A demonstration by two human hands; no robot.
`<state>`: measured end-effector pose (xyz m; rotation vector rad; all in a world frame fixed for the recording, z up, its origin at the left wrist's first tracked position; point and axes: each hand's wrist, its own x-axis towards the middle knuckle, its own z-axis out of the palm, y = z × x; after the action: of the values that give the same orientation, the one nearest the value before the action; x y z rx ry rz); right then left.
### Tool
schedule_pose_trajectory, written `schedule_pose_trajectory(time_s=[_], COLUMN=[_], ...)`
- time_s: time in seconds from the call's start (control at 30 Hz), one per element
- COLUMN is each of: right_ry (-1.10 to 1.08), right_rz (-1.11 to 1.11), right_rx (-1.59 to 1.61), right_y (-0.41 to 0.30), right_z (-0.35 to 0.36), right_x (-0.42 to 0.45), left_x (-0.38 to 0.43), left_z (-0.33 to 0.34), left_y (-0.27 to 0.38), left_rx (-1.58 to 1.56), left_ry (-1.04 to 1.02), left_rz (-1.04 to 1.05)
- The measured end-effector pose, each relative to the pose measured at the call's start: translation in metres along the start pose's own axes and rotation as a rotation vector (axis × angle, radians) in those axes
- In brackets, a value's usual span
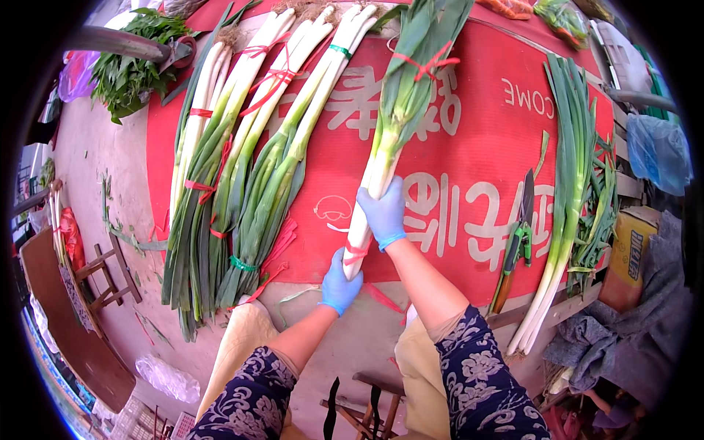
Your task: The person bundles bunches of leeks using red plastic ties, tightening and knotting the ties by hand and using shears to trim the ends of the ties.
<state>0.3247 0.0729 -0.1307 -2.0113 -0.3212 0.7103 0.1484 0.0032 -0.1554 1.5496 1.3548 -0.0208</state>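
Note:
A bundle of leeks lies lengthwise before me, its green leaves pointing away and tied with red twine. My left hand, in a blue glove, grips the white root end beside a red tie. Farther up the white stalks my right hand, gloved the same way, is wrapped around them. To the left lie several tied leek bundles, bound in red or green, white ends away from me. Loose leeks rest at the right. Between them and my right hand are a knife and green-handled pruning shears.
A red mat with pale writing lies under the leeks. Leafy greens are at the far left, near a metal bar. Leek trimmings lie at the right, by a cardboard box. A wooden stool stands below me.

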Motion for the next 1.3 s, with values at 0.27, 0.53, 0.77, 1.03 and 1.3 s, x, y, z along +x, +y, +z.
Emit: schedule_pose_trajectory(time_s=[0.27, 0.53, 0.77, 1.03, 1.3], right_ry=[0.042, -0.121, -0.065, -0.034, -0.046], right_rz=[-0.317, -0.227, -0.229, -0.135, -0.154], right_rx=[0.234, -0.726, -0.850, -0.983, -1.066], right_y=[-0.092, -0.039, -0.048, -0.035, -0.034], right_z=[-0.013, -0.014, 0.007, 0.013, 0.012], right_x=[0.206, 0.188, 0.161, 0.173, 0.179], left_x=[0.158, 0.250, 0.219, 0.236, 0.233], left_z=[-0.007, -0.069, -0.128, -0.122, -0.123], left_y=[0.213, 0.250, 0.147, 0.130, 0.132], left_rx=[-0.162, 0.910, 0.864, 0.860, 0.841], left_ry=[0.017, -0.206, 0.124, 0.200, 0.235], left_rz=[0.229, 0.603, 0.264, 0.159, 0.160])
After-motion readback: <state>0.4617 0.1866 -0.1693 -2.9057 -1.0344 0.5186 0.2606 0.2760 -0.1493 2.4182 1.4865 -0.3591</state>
